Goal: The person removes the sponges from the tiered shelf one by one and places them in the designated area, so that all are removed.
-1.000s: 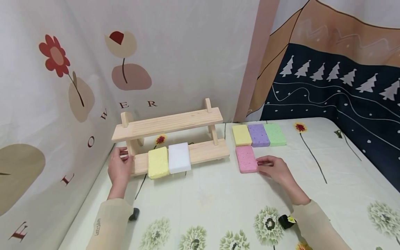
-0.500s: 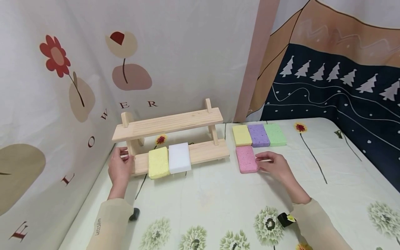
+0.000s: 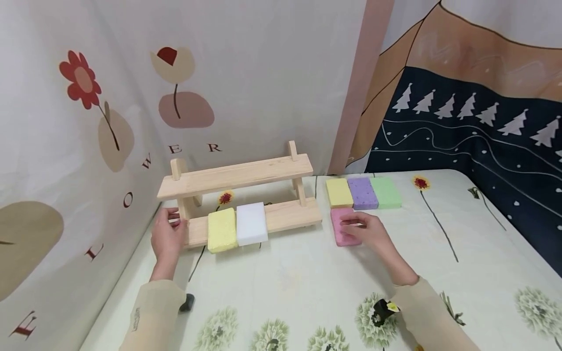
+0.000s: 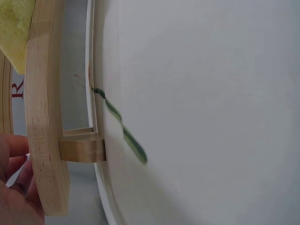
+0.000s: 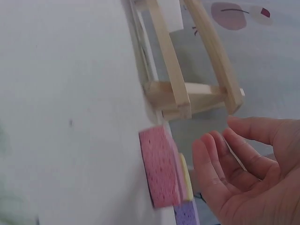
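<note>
A two-tier wooden shelf (image 3: 237, 174) stands at the left, and my left hand (image 3: 169, 239) holds the left end of its lower board. In the left wrist view the fingers (image 4: 16, 145) lie behind that board, partly hidden. A yellow sponge (image 3: 222, 230) and a white sponge (image 3: 251, 224) sit side by side on the lower board. My right hand (image 3: 369, 230) hovers over a pink sponge (image 3: 339, 225), covering part of it in the head view. The right wrist view shows a gap between the loosely bent fingers (image 5: 204, 164) and the pink sponge.
Behind the pink sponge lie a yellow sponge (image 3: 339, 193), a purple sponge (image 3: 362, 193) and a green sponge (image 3: 386, 192) in a row. Printed curtains (image 3: 272, 73) hang behind and left of the table. A flowered cloth (image 3: 281, 287) covers the tabletop.
My right hand has moved left from the right edge of the pink sponge to above it. The left hand stays at the shelf. The sponges keep their places.
</note>
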Demonstrator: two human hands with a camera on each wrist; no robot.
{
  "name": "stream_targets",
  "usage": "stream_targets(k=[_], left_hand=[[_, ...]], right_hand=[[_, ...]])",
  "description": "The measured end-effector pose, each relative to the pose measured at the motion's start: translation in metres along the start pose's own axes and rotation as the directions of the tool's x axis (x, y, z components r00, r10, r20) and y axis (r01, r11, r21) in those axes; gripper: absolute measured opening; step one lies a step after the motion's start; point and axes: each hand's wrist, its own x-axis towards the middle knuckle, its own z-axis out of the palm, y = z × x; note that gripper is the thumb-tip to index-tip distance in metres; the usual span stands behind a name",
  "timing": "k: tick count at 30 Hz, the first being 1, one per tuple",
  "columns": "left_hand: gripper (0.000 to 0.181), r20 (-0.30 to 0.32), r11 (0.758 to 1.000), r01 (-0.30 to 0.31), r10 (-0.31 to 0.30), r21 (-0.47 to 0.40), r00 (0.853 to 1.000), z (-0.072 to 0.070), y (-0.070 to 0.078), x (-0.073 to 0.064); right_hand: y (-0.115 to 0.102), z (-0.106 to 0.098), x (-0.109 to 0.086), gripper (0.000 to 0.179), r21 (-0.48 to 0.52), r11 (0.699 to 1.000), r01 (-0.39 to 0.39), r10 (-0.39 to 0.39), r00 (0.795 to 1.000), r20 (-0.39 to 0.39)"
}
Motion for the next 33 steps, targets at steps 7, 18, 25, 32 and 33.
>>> stream_targets(k=[7,18,25,32,33], left_hand=[[0.039,-0.003,1.000,-0.018,0.018,-0.017,1.000,0.002,-0.001,-0.002],[0.040,0.001,1.000,-0.021,0.021,0.003,1.000,-0.001,-0.007,-0.007],[0.041,0.009,1.000,-0.020,0.020,0.009,1.000,0.000,-0.007,-0.006],[0.041,-0.008,1.000,-0.009,0.009,0.021,1.000,-0.007,-0.009,-0.002],[0.041,-0.017,1.000,-0.003,0.004,0.024,1.000,-0.008,-0.010,-0.003]], right_hand=[[-0.014,0.033,0.005,0.029,0.138,0.988,-0.067,0.062,0.997,0.043],[-0.036,0.104,0.007,0.036,0.360,0.932,-0.035,-0.012,0.992,0.127],[-0.048,0.130,0.006,0.048,0.408,0.913,0.001,-0.068,0.986,0.149],[-0.063,0.153,0.015,0.057,0.419,0.908,-0.001,-0.064,0.988,0.142],[-0.064,0.157,0.016,0.058,0.419,0.908,-0.007,-0.061,0.987,0.148]])
